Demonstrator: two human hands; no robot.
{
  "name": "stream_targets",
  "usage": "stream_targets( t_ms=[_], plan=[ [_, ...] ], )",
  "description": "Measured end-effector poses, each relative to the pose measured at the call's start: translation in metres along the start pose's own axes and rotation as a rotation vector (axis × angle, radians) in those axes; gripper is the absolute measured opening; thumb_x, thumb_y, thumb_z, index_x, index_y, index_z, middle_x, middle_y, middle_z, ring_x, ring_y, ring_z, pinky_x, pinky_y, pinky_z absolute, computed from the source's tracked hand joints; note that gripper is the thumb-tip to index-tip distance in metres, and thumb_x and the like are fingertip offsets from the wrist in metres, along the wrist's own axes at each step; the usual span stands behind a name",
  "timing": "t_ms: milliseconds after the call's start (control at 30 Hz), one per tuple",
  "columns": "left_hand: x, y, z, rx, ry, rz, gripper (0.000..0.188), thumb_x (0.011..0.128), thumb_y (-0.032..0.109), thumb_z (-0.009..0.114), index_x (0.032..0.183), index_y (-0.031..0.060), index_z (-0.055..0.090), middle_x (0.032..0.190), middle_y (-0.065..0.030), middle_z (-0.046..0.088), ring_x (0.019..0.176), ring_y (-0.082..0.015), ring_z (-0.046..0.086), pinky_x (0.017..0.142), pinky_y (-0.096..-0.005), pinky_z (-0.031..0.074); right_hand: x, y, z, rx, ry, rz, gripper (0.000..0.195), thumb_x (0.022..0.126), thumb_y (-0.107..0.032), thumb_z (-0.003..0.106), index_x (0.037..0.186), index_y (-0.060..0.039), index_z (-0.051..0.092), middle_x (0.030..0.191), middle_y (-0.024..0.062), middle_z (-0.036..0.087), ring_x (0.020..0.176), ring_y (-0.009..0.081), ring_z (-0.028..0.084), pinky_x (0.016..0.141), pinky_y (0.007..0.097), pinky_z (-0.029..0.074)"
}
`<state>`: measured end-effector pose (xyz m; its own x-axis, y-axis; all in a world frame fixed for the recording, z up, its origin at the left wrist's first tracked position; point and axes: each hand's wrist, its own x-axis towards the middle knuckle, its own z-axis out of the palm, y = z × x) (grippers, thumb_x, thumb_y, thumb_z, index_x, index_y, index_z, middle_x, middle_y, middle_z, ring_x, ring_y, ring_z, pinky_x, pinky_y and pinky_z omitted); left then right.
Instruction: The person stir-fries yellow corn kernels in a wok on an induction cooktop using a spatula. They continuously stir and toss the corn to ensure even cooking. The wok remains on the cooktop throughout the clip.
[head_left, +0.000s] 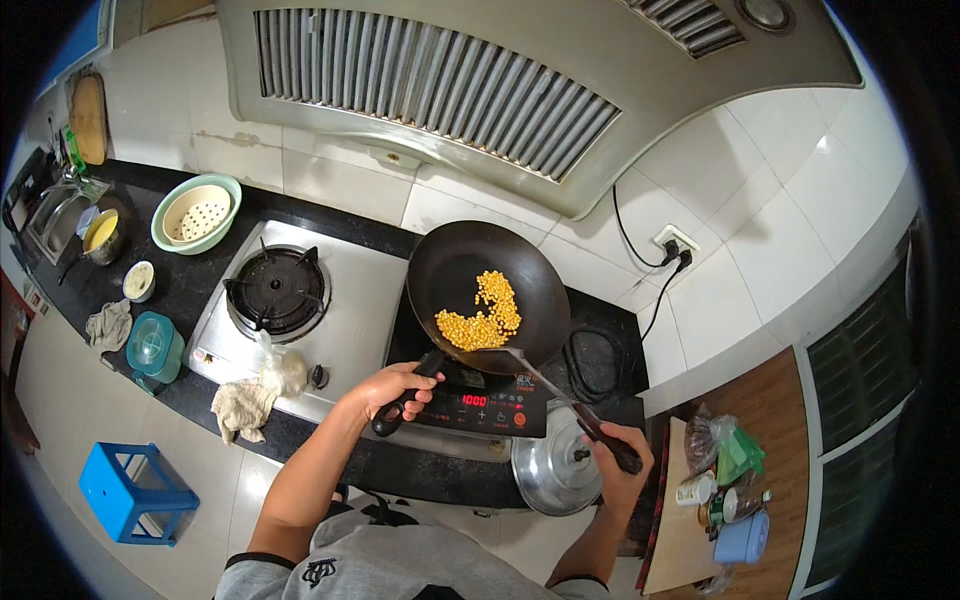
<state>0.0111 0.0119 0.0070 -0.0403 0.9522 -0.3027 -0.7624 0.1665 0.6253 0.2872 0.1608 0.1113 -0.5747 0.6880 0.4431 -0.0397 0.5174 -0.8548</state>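
My left hand (397, 391) is closed around the black handle of a dark wok (536, 300), which rests tilted on a black induction cooker (517, 401) with a lit red display. Yellow corn kernels (480, 326) lie in a curved heap on the wok's inner surface. In my right hand (621, 457) is the dark handle of a metal spatula (544, 379); its blade reaches into the wok at the near edge of the kernels. A round metal lid (551, 469) with a black knob lies below the cooker, near my right hand.
Left of the wok stands a gas stove (352, 300) with a plastic bag (283, 371) and a cloth (244, 409) at its front. Farther left are a green basin (234, 217), a teal container (155, 349) and a small pot (105, 244). A black cable (619, 360) coils at right; a range hood (450, 142) hangs above.
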Motion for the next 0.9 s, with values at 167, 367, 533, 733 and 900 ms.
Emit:
stream_targets(
  t_ms=[167,367,533,733,900],
  plan=[
    [-0.001,0.003,0.000,0.010,0.017,-0.012,0.027,0.085,0.009,0.049,0.109,0.0032,0.040,0.061,0.0001,0.040,0.043,-0.0081,0.039,0.038,-0.0212,0.032,0.022,0.027,0.054,-0.040,-0.051,-0.048,0.018,0.074,0.004,0.062,0.092,0.0021,0.058,0.088,0.0081,0.061,0.078,0.0114,0.058,0.070,0.0222,0.046],
    [0.002,0.001,-0.002,0.021,0.001,-0.002,0.026,0.085,0.010,0.049,0.109,0.0030,0.041,0.061,0.0003,0.041,0.043,-0.0083,0.039,0.038,-0.0217,0.032,0.073,0.070,0.106,0.162,0.044,-0.110,0.017,0.077,0.003,0.058,0.094,0.0020,0.058,0.089,0.0080,0.061,0.082,0.0116,0.059,0.071,0.0226,0.046],
    [0.001,0.001,-0.001,0.021,0.010,0.004,0.026,0.085,0.010,0.049,0.108,0.0029,0.041,0.061,0.0004,0.040,0.043,-0.0084,0.039,0.038,-0.0218,0.032,0.073,0.081,0.106,0.114,-0.026,-0.168,0.017,0.077,0.003,0.059,0.095,0.0010,0.058,0.091,0.0095,0.062,0.082,0.0118,0.059,0.071,0.0223,0.046],
    [0.003,0.000,-0.002,0.006,-0.004,-0.010,0.026,0.085,0.009,0.049,0.109,0.0029,0.040,0.061,0.0006,0.040,0.044,-0.0079,0.038,0.038,-0.0214,0.031,0.044,0.055,0.039,-0.065,-0.185,-0.136,0.022,0.070,0.006,0.060,0.091,0.0011,0.060,0.098,0.0130,0.061,0.084,0.0154,0.059,0.074,0.0249,0.045],
    [-0.002,0.002,0.002,0.008,0.015,-0.002,0.027,0.085,0.009,0.049,0.109,0.0031,0.040,0.061,0.0002,0.040,0.044,-0.0079,0.037,0.037,-0.0210,0.031,0.021,0.003,-0.009,-0.273,-0.194,-0.216,0.025,0.066,0.004,0.061,0.091,0.0011,0.060,0.096,0.0152,0.061,0.085,0.0186,0.060,0.076,0.0282,0.046]
  ],
)
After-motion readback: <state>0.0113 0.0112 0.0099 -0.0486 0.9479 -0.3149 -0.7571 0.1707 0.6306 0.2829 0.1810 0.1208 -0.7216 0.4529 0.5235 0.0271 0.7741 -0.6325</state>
